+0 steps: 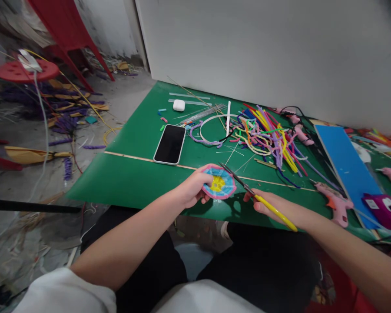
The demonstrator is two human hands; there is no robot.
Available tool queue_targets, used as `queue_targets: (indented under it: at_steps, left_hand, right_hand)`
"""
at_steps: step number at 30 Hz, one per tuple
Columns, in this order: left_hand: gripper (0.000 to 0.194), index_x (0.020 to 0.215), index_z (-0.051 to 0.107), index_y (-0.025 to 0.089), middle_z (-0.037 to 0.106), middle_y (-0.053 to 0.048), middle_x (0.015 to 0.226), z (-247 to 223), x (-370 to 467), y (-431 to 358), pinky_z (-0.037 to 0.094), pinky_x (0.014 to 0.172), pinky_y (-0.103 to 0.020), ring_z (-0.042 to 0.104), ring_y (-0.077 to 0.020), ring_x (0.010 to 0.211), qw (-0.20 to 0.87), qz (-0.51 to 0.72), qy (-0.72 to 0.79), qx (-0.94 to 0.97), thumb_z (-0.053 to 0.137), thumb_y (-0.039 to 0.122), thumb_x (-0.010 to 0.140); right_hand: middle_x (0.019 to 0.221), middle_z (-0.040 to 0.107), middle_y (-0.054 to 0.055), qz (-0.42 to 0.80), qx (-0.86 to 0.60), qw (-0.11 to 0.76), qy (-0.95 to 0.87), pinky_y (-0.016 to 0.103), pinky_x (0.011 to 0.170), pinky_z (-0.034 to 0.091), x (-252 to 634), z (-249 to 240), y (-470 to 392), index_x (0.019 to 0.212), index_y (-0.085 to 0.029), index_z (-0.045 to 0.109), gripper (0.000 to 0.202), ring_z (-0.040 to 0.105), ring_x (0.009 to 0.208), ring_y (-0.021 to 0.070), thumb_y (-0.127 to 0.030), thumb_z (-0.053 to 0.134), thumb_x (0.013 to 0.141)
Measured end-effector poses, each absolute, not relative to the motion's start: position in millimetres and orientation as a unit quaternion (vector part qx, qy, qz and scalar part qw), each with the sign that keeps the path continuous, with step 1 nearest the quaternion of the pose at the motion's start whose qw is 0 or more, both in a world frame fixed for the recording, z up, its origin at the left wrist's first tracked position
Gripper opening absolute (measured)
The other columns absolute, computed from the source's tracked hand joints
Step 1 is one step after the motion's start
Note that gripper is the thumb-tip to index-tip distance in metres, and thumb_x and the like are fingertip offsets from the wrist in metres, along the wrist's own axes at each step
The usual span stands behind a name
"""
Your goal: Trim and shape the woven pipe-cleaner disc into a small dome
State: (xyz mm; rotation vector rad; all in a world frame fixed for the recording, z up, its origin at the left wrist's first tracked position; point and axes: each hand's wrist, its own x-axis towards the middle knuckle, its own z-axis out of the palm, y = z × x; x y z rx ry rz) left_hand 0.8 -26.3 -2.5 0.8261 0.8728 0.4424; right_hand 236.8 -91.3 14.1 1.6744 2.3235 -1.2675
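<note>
My left hand [195,187] grips the left edge of a small round woven piece [227,179], with the thumb over its inner side. The piece looks bowl-like, with a yellow centre, a light blue ring and a pink rim. In my right hand [263,203] is a pair of scissors [275,211] with long yellow handles and dark blades. Those blades point up and left, their tips at the upper right rim of the piece. Whether they touch the rim I cannot tell. Both hands are above the front edge of the green table.
On the green table [133,174] lie a smartphone [170,144], a white earbud case [179,105] and a heap of coloured pipe cleaners [267,134]. A pink glue gun [335,202] rests beside a blue board [347,161] at right. Behind stands a pale wall panel [263,52].
</note>
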Motion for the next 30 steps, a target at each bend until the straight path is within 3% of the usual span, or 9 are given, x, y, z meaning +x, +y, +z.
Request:
queue_targets:
  at_steps: [18, 30]
  left_hand:
    - [0.053, 0.108, 0.049, 0.019, 0.054, 0.003, 0.051, -1.1, 0.3, -26.6, 0.028, 0.024, -0.015, 0.037, -0.0057, 0.025, 0.803, 0.208, 0.403, 0.387, 0.041, 0.013, 0.056]
    - [0.051, 0.106, 0.049, 0.019, 0.054, 0.003, 0.050, -2.4, 0.1, -26.2, 0.029, 0.024, -0.015, 0.037, -0.0061, 0.025, 0.804, 0.206, 0.401, 0.387, 0.042, 0.014, 0.056]
  right_hand:
    - [0.079, 0.055, 0.005, -0.402, 0.540, 0.013, 0.740, 0.026, 0.059, 0.041, 236.2, 14.2, -92.0, 0.099, -0.016, 0.050, 0.058, 0.050, 0.065, 0.0149, -0.066, 0.028, 0.079]
    - [0.067, 0.046, 0.000, -0.401, 0.551, -0.007, 0.732, 0.024, 0.052, 0.034, 233.4, 8.1, -90.7, 0.082, -0.016, 0.049, 0.067, 0.039, 0.057, 0.0116, -0.074, 0.017, 0.074]
